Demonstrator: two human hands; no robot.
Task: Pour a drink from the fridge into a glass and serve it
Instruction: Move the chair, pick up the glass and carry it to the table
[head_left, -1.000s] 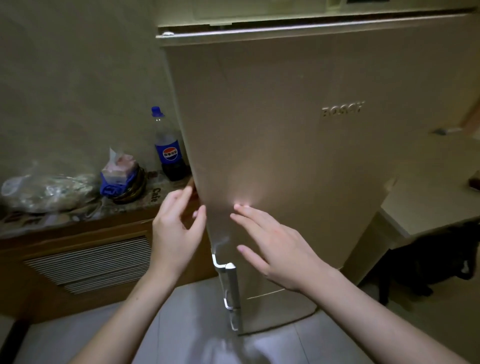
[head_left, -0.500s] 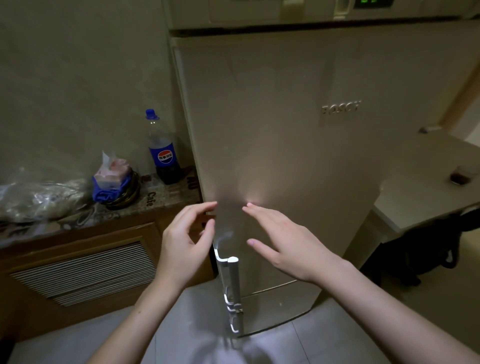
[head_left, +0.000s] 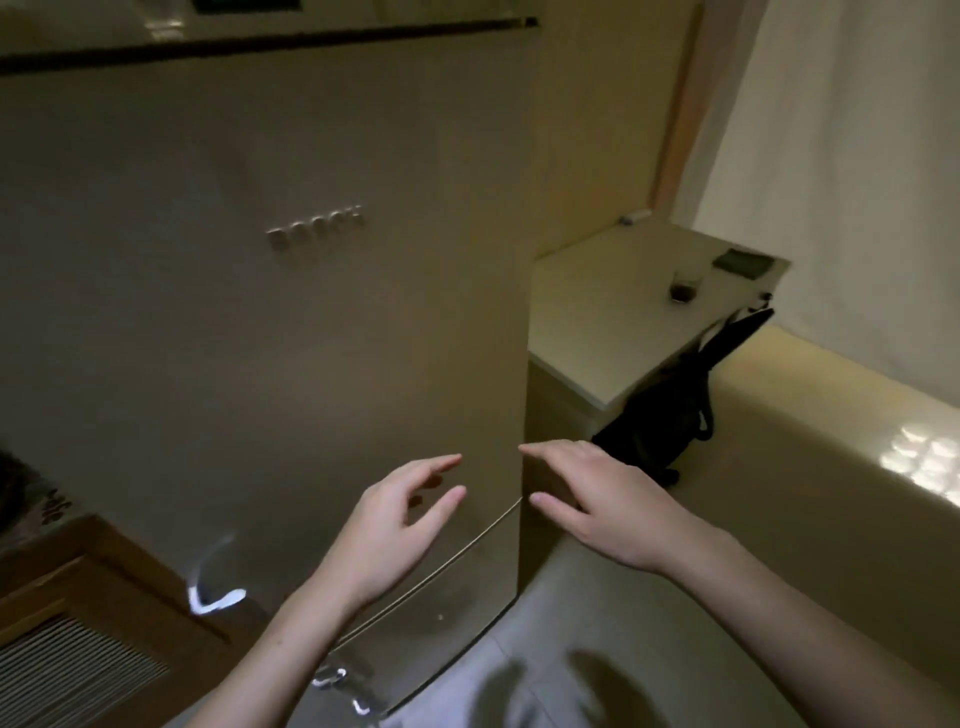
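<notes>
Fingers of the left hand (head_left: 387, 525) and right hand (head_left: 602, 499) are spread, gripping nothing, just before the shut fridge door (head_left: 291, 322). Nothing is poured yet. The glass (head_left: 684, 287) waits far right on the side table (head_left: 587, 332), with open floor beneath.

The fridge (head_left: 260, 312) fills the left and middle, with a cabinet (head_left: 78, 623) at its lower left and a surface (head_left: 597, 322) to its right that carries a glass (head_left: 684, 286) and, behind it, a flat pad (head_left: 744, 261), while a bag (head_left: 670, 415) hangs before that surface.
</notes>
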